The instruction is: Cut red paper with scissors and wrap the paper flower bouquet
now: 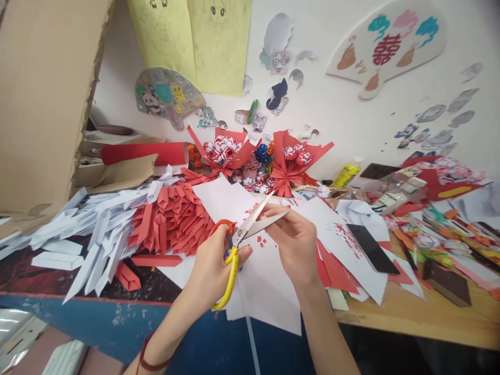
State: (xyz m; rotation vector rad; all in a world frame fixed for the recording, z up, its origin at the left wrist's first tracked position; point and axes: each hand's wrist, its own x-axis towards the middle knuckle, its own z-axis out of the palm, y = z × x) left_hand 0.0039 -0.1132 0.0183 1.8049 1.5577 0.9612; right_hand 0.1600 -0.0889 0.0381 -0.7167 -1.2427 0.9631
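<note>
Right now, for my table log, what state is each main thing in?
Scissors: open, blades parted.
Left hand: closed around the scissors' handles.
Right hand: fingers curled near the blades; anything in its grip is unclear.
Phone: screen dark.
Red paper pieces: folded, heaped.
White paper pieces: folded, heaped.
Red scraps: loose, scattered.

- A plain white wall (367, 122) runs behind, evenly lit.
- Two pale-yellow paper sheets (221, 52) with pencil drawings hang on it, left of a white fan-shaped panel (410, 39).
- A light-brown wooden tabletop (422, 315) lies right; a dark-red tabletop (19, 276) with a blue painted front (105, 323) lies left.
</note>
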